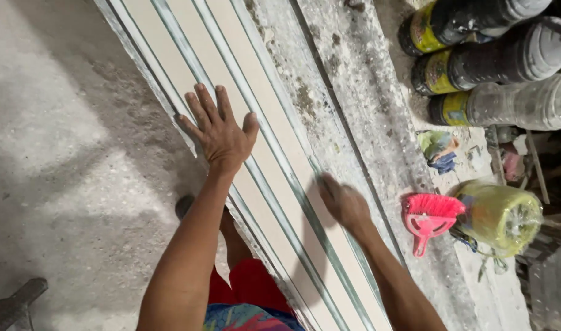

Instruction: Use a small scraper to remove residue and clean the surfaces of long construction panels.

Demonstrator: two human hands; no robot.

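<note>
Pressing left hand [221, 132] spread flat on cream grooved panel [274, 159], right hand [344, 205] blurred, grip unclear

One head-worn camera looks steeply down, close over the long moulding [262, 159].

Both hands rest on the long cream grooved panel [274, 184] — left hand [222, 136] left of right hand [344, 205]; pink plastic brush [430, 214] lies right of the panel.

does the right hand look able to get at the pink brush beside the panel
Probably yes. The right hand rests on the long cream panel, and the pink brush lies just past the panel's edge on the dusty ledge with nothing between them. The hand is motion-blurred.
</note>
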